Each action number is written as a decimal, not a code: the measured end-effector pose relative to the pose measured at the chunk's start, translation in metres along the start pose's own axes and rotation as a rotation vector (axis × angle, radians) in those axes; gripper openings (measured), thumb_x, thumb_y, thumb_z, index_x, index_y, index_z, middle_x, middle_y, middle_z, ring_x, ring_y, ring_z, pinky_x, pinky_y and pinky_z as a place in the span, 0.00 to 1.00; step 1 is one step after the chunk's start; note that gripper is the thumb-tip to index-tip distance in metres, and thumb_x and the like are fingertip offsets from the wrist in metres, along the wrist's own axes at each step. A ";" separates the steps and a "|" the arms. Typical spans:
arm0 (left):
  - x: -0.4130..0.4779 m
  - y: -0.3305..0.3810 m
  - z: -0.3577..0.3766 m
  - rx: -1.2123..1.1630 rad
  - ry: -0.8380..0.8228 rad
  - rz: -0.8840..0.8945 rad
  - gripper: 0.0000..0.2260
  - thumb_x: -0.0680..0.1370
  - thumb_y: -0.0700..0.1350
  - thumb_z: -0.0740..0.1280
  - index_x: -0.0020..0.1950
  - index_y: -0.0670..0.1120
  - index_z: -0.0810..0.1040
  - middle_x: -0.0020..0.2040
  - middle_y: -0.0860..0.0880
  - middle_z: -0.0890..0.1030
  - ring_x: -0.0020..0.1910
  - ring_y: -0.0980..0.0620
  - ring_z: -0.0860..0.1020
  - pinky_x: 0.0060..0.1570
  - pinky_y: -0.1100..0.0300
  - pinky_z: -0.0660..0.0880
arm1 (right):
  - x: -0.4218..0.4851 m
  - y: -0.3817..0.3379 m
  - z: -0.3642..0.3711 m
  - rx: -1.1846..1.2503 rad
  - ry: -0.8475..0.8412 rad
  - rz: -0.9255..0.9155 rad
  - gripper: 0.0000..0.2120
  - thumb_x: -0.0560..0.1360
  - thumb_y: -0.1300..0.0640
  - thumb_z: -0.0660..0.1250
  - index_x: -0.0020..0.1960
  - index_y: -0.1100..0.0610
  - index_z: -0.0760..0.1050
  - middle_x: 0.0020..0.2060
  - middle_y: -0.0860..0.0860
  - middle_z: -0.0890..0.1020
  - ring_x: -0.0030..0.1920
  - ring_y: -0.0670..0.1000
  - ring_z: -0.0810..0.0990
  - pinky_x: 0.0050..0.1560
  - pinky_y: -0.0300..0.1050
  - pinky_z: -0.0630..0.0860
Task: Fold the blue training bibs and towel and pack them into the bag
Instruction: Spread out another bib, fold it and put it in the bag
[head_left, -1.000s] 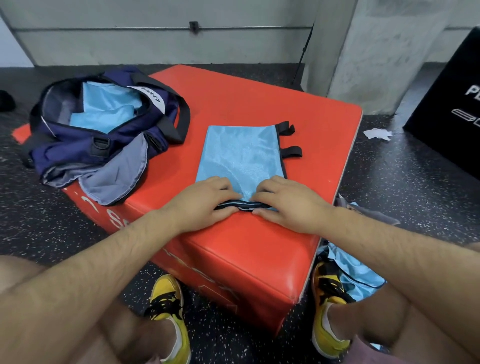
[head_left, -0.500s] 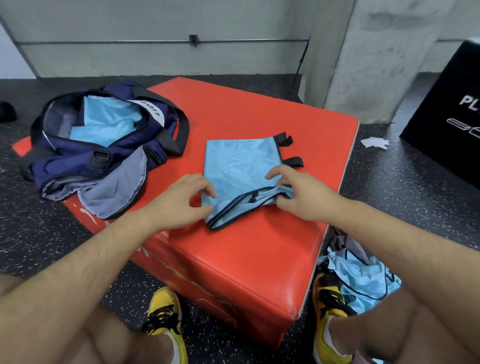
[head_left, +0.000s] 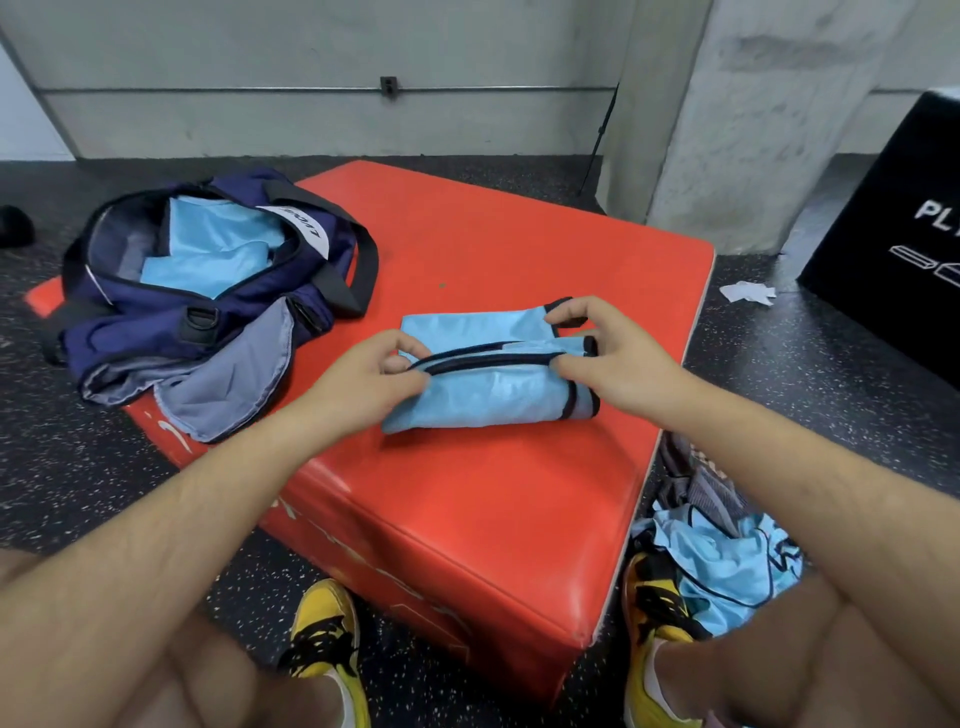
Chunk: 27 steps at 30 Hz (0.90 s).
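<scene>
Right now a light-blue bib lies half folded near the middle of the red padded box, its near half doubled over so the dark-trimmed hem runs across the top from nine o'clock to three. The left hand holds the nine o'clock end of that hem, its grip clamped on the trim between thumb and curled fingers. The right hand is at the three o'clock end, thumb and fingers pinched together on the hem and the black-edged strap end there. The far part of the bib shows flat on the box beyond the hem, towards twelve o'clock.

At ten o'clock on the box top sits the navy duffel bag, unzipped and open, with folded light-blue bibs inside it, a white label on its far rim and a grey flap spilling towards the box's near-left edge. The bag is well apart from the bib in the hands.

On the dark speckled floor at four o'clock, just beside the box, lies a loose heap of light-blue bibs with some grey cloth on its far side. Two yellow-and-black shoes stand at the box's near corner. A black box and a crumpled scrap of paper lie at two o'clock
</scene>
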<state>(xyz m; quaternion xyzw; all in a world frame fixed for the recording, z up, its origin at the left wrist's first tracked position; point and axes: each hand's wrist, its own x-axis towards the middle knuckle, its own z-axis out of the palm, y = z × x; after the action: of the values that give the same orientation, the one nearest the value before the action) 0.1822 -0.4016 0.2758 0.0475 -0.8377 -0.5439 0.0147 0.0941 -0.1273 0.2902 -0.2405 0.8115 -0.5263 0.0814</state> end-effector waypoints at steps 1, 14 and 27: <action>0.003 0.001 0.000 -0.042 0.051 -0.035 0.08 0.75 0.44 0.72 0.52 0.47 0.77 0.38 0.45 0.80 0.36 0.50 0.73 0.39 0.58 0.67 | 0.002 0.000 0.002 0.049 0.035 0.016 0.19 0.74 0.65 0.70 0.61 0.51 0.73 0.49 0.54 0.80 0.37 0.46 0.76 0.40 0.40 0.73; 0.004 -0.017 0.002 -0.015 0.064 -0.103 0.17 0.74 0.38 0.74 0.54 0.57 0.74 0.35 0.49 0.76 0.31 0.54 0.72 0.37 0.58 0.67 | 0.001 0.005 -0.005 -0.200 -0.230 0.286 0.28 0.66 0.55 0.80 0.57 0.39 0.69 0.40 0.53 0.74 0.38 0.51 0.73 0.43 0.49 0.72; -0.001 -0.009 0.006 0.076 0.247 0.016 0.09 0.78 0.40 0.69 0.54 0.51 0.84 0.49 0.58 0.81 0.35 0.64 0.75 0.38 0.75 0.69 | 0.009 0.011 -0.001 -0.215 -0.092 0.189 0.08 0.75 0.59 0.72 0.46 0.45 0.84 0.40 0.54 0.81 0.38 0.56 0.75 0.41 0.47 0.71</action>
<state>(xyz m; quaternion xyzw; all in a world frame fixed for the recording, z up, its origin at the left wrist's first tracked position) 0.1830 -0.4001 0.2648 0.1081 -0.8498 -0.5016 0.1205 0.0829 -0.1274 0.2818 -0.1944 0.8777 -0.4146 0.1413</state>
